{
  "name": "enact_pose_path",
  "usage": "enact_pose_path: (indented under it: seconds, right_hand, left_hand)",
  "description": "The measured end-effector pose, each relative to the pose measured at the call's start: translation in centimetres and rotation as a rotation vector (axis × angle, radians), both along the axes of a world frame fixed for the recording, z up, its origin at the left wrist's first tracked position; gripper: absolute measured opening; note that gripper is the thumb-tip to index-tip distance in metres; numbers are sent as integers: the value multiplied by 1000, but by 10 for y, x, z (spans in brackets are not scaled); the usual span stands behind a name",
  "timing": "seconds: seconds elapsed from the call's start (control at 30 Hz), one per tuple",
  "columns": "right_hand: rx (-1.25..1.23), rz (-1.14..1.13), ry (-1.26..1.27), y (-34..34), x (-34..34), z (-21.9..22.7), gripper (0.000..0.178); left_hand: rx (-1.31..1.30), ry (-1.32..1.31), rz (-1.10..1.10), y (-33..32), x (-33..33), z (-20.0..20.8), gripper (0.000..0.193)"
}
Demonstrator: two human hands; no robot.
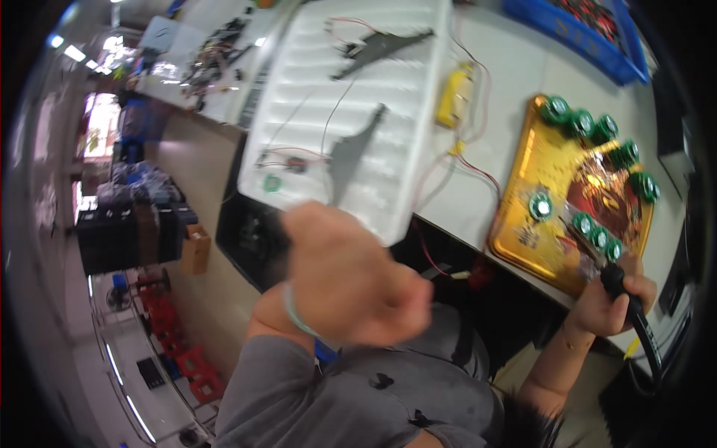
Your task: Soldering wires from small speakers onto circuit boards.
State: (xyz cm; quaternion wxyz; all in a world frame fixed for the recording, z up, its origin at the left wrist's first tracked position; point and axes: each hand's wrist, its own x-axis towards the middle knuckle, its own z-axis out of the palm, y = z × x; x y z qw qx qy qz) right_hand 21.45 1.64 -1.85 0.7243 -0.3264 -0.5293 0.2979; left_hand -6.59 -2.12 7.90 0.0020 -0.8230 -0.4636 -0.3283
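My right hand grips the black handle of a soldering iron at the near right corner of a golden tray. The iron's metal shaft points up and left over the tray, beside a short row of small green round parts. More such parts stand along the tray's far and right sides, and one green part sits alone near its middle. My left hand, wearing a pale bracelet, is raised in front of the white ribbed tray. Motion smears its fingers, so their hold is unclear.
Grey wing-shaped pieces with thin wires, such as the near one, lie on the white tray. Between the trays are a yellow object and red and black wires. A blue bin stands at the back right. Black boxes stand far left.
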Motion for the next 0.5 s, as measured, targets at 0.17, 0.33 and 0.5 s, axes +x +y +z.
enact_pose_path:
  seconds: [0.17,0.33,0.5]
  right_hand:
    - [31,-46,-25,3,-20,11,21]
    - [15,-124,-14,9,-21,8,19]
    - [7,-126,8,8,-23,10,18]
  left_hand:
    - [218,-324,183,36,-128,46,9]
    - [206,-350,355,62,-233,26,21]
    - [-276,-860,925,61,-299,-14,29]
